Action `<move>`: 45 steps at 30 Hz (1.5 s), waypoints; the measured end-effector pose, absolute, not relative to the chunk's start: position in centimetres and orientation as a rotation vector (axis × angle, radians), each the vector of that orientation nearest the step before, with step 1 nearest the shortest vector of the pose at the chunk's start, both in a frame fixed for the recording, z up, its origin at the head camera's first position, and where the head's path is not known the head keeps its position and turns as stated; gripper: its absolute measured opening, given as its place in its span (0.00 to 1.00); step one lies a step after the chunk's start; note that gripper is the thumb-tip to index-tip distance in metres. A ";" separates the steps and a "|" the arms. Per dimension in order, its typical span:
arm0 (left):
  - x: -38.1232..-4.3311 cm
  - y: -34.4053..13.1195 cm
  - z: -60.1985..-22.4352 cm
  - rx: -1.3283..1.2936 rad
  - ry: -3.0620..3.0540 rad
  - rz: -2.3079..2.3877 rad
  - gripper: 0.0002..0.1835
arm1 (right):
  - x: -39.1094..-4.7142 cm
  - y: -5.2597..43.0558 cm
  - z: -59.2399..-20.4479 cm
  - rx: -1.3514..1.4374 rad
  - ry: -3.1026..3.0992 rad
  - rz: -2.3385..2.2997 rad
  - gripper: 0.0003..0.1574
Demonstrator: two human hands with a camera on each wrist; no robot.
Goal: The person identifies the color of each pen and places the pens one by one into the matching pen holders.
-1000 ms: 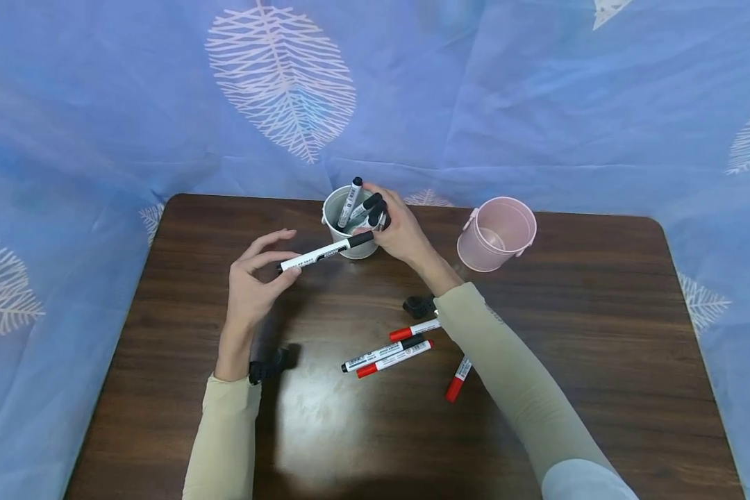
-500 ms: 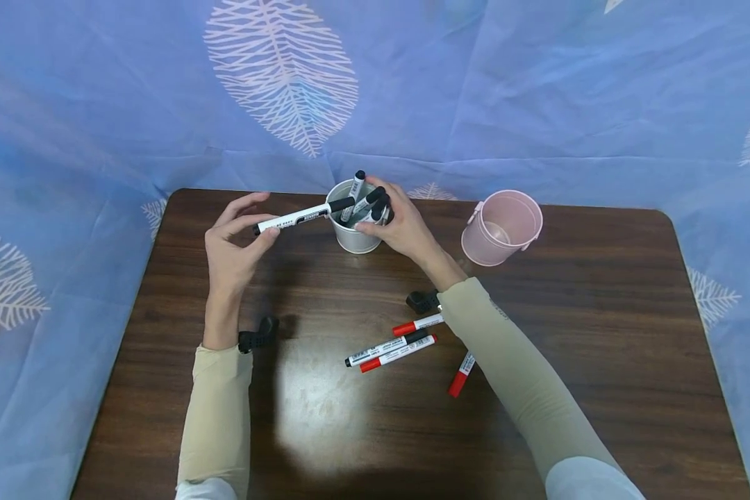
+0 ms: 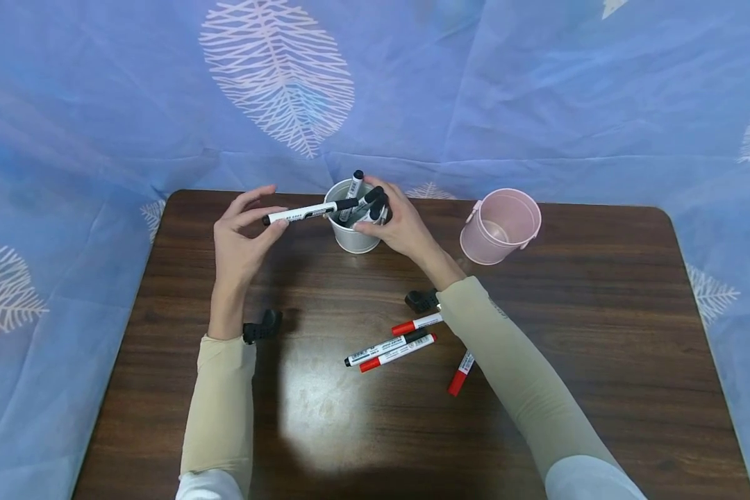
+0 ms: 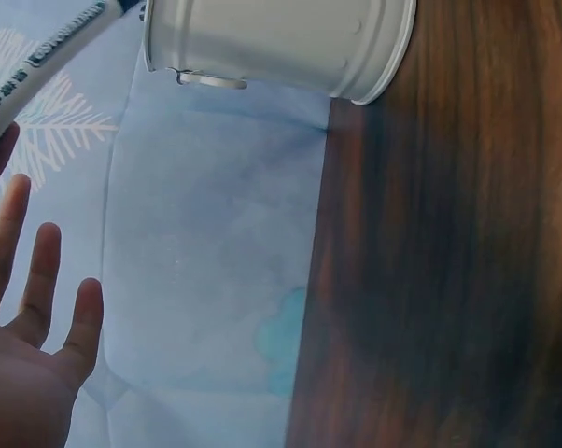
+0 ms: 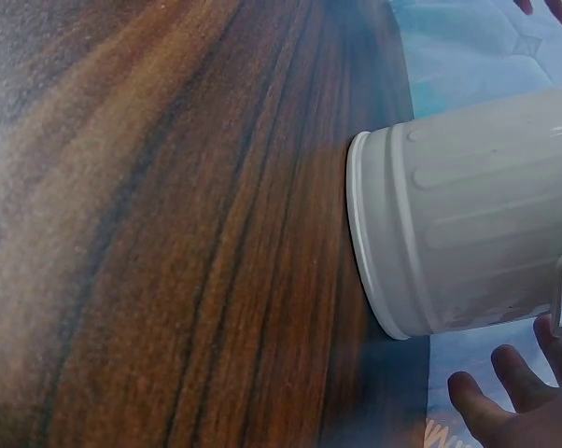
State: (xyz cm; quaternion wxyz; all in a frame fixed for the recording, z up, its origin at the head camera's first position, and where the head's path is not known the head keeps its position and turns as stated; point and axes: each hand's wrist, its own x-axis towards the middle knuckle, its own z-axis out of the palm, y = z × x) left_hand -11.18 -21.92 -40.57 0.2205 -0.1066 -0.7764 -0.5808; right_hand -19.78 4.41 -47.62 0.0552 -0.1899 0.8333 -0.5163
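Held black-capped marker [image 3: 311, 212]: pinched between thumb and finger of the left hand [image 3: 234, 239], remaining fingers splayed clear of it. Shaft near level, cap end across the white bucket [image 3: 357, 242]'s opening in the head view. Contact with rim or contents: can't tell.

Delta: a second ago the cap was in front of the bucket; half a second ago it was already over the mouth. Since then only a slight shift toward the bucket. My read: lined up, not yet dropped in; still lying across rather than pointing down.

Right hand [image 3: 406, 226]: grip wraps the bucket's right side at the rim, thumb in front, fingers behind. Hasn't really moved; looks like it's steadying.

In the bucket: at least three black-capped markers [image 3: 353, 187], leaning.

Further out: another black-capped marker [image 3: 384, 348] on the desk [image 3: 569, 347] with three red-capped markers [image 3: 400, 354], two part-hidden by the right sleeve [image 3: 519, 368]. Unchanged. Pink bucket [image 3: 484, 244] stands right of the white one, untouched.
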 end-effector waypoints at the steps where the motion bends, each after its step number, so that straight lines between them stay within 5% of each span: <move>1: -11.3 -21.8 -40.4 -0.303 -2.171 -1.588 0.07 | -19.8 4.4 -47.6 -0.577 2.529 -1.571 0.54; 11: -12.9 -21.9 -41.3 -0.336 -2.243 -1.531 0.10 | -19.6 4.6 -47.7 -0.582 2.522 -1.559 0.55; 13: -13.4 -22.1 -42.0 -0.311 -2.330 -1.512 0.20 | -19.6 4.6 -47.7 -0.583 2.519 -1.565 0.55; 18: -13.7 -21.9 -42.9 -0.264 -2.614 -1.430 0.63 | -19.5 4.5 -47.8 -0.579 2.519 -1.577 0.55; 21: -13.5 -21.7 -43.1 -0.260 -2.626 -1.448 0.73 | -19.4 4.4 -47.8 -0.581 2.516 -1.583 0.55; 45: -9.7 -21.3 -45.9 -0.296 -2.468 -1.444 0.71 | -19.7 4.5 -47.5 -0.589 2.513 -1.580 0.54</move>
